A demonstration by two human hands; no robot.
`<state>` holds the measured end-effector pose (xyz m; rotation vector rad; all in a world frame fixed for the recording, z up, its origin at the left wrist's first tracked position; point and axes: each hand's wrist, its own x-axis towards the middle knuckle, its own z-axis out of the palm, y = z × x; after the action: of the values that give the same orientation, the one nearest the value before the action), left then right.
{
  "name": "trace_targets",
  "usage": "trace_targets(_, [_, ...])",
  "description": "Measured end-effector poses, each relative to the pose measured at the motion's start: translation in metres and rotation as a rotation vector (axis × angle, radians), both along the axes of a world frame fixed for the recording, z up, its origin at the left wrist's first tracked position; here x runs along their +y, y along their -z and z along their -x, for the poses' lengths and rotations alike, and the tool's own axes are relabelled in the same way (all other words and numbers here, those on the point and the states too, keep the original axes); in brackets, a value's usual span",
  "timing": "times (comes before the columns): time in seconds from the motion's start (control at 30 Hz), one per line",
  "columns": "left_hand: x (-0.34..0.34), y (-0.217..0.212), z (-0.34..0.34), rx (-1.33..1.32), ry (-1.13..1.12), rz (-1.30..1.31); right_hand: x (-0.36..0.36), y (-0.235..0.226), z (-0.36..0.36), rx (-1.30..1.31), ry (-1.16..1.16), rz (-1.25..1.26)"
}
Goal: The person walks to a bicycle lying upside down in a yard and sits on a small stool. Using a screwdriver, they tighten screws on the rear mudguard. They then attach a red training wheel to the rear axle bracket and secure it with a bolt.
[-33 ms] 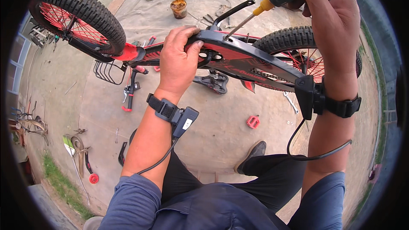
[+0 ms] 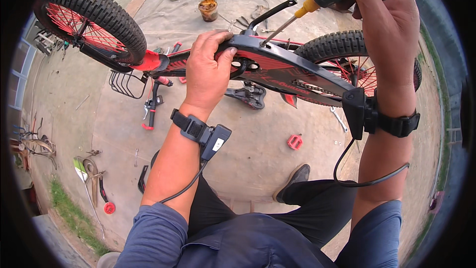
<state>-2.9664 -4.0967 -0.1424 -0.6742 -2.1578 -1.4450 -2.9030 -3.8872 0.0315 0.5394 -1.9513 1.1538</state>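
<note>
An upside-down bicycle with red-spoked wheels stretches across the upper view, a black chain guard with red markings along its near side. Over the guard's front end my left hand is closed, thumb on the near face and fingers over the top edge. My right hand, at the upper right, grips a screwdriver by its dark green and yellow handle. Its metal shaft slants down to the left, the tip at a hole in the guard's top edge. Beside my left hand a black crank arm points up, no pedal on it.
On the ground lie a red pedal, a wrench and a smaller wrench. A tub of brown grease stands beyond the bicycle. The front wheel rises at upper left, the rear wheel at right. A black training-wheel bracket with a red wheel lies lower left.
</note>
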Motion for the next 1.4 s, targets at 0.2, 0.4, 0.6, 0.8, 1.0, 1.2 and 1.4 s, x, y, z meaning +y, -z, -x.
trace_targets(0.2, [0.001,0.001,0.001,0.014,0.007,0.02,0.022,-0.026,-0.015,0.186,0.068,-0.165])
trace_targets(0.4, [0.002,-0.004,0.0,0.011,0.013,0.024,0.08,-0.016,-0.056,0.039,0.253,0.009])
trace_targets(0.6, [-0.011,-0.007,-0.021,0.094,-0.065,-0.001,0.037,0.072,-0.124,-0.425,0.157,-0.018])
trace_targets(0.8, [-0.017,0.004,-0.052,-0.039,0.14,-0.105,0.041,0.189,-0.171,-1.167,0.138,-0.206])
trace_targets(1.0, [-0.023,0.01,-0.063,-0.24,0.281,-0.033,0.04,0.342,-0.181,-1.426,0.097,-0.111])
trace_targets(1.2, [-0.039,0.014,-0.064,-0.321,0.349,0.205,0.005,0.47,-0.184,-1.72,0.26,0.013])
trace_targets(1.4, [-0.069,0.023,-0.063,-0.373,0.343,0.351,-0.035,0.547,-0.211,-1.856,0.184,0.122])
